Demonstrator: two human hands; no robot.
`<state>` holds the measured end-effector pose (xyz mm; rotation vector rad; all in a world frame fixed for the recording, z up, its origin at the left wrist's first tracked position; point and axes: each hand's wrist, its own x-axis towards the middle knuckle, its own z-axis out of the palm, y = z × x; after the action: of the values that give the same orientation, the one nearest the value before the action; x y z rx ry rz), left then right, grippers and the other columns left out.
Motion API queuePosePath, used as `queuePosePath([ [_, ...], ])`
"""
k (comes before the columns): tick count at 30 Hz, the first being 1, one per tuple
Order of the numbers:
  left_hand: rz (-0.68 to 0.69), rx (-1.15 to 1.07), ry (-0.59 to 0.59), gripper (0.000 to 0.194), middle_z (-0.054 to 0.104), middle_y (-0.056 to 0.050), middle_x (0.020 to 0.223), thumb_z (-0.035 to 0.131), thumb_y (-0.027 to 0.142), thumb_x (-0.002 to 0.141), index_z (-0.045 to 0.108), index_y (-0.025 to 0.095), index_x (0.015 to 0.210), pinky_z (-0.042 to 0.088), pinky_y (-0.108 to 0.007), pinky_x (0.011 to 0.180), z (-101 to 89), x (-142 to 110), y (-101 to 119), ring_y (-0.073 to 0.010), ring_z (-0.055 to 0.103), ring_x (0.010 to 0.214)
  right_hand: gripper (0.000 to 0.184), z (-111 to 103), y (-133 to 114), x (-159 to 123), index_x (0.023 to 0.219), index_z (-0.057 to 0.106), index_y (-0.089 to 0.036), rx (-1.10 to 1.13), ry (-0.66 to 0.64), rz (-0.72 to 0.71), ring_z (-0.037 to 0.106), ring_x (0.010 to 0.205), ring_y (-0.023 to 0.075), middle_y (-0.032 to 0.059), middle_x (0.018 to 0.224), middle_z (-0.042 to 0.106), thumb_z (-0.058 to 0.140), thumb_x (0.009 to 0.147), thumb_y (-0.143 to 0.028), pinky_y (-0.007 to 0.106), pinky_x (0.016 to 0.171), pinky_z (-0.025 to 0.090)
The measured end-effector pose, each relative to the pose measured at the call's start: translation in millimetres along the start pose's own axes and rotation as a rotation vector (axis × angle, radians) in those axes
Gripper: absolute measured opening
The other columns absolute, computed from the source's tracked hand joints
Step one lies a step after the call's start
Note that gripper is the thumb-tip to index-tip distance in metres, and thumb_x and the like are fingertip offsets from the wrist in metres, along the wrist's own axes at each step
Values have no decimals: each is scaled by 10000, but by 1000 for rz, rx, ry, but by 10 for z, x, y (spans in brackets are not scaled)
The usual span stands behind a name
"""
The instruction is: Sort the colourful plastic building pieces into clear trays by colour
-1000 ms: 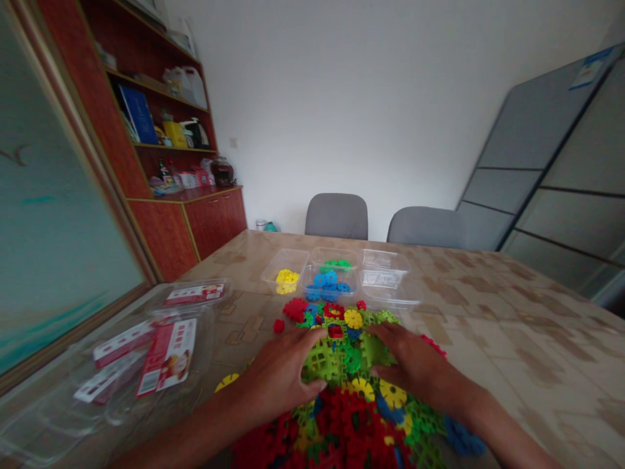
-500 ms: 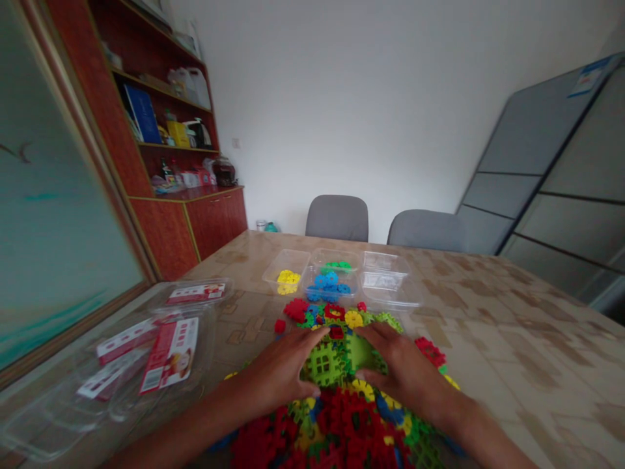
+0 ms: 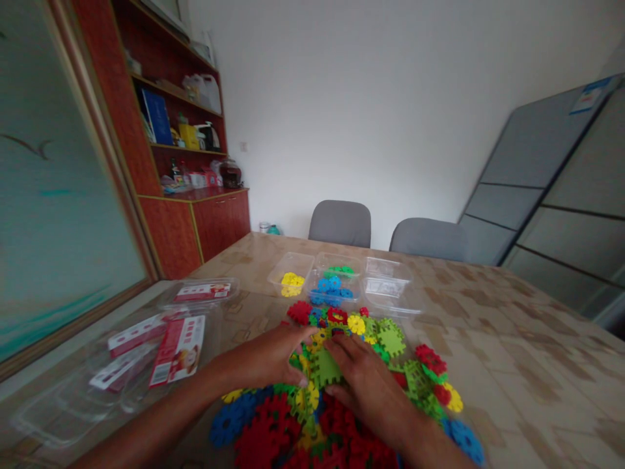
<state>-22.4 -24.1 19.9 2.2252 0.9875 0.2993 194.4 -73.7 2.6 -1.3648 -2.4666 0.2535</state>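
Note:
A heap of interlocking plastic gear-edged blocks [image 3: 303, 417] in red, blue, green and yellow lies on the table in front of me. My left hand [image 3: 263, 358] curls around the left side of a green square block [image 3: 325, 368] on top of the heap. My right hand [image 3: 364, 387] presses across the same block from the right, fingers spread over it. A loose green block [image 3: 391, 341] sits just beyond my right hand. The lower part of the heap is partly cut off by the bottom of the view.
Clear plastic trays hold yellow pieces [image 3: 291, 283], blue pieces [image 3: 331, 291] and green pieces [image 3: 340, 270], beside a clear tray [image 3: 385, 286]. Clear packaging with red-and-white labels [image 3: 178, 352] lies left on the patterned table [image 3: 493, 352]. Grey chairs [image 3: 340, 225] stand beyond.
My hands have moved closer together over the green block, my right hand shifting left. The green pieces have separated, with one now clear of my right hand. The view has tilted slightly.

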Motion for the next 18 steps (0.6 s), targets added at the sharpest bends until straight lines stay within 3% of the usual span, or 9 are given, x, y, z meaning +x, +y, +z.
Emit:
queuePosePath([
  [6, -1, -20, 22, 775, 595, -92, 1258, 738, 168, 681, 412, 206, 1383, 439, -347, 938, 105, 27, 25, -260, 566, 1109, 575, -16, 47, 0, 1262, 541, -202, 35, 2, -9, 490, 1143, 273, 94, 1242, 567, 735, 720, -201, 400, 1019, 381],
  [13, 67, 22, 150, 888, 509, -113, 1365, 811, 220, 614, 400, 223, 1401, 362, -410, 1035, 330, 126, 1, -301, 475, 1225, 635, -46, 170, -23, 1283, 533, -203, 100, 20, 44, 499, 1117, 246, 74, 1225, 576, 745, 684, -194, 357, 1010, 374],
  [18, 74, 68, 201, 934, 488, -104, 1382, 824, 165, 587, 384, 235, 1408, 336, -415, 1066, 458, 177, 57, -289, 434, 1259, 650, -69, 199, -55, 1303, 508, -209, 137, -17, 60, 491, 1146, 242, 81, 1269, 553, 738, 695, -208, 349, 1011, 369],
])
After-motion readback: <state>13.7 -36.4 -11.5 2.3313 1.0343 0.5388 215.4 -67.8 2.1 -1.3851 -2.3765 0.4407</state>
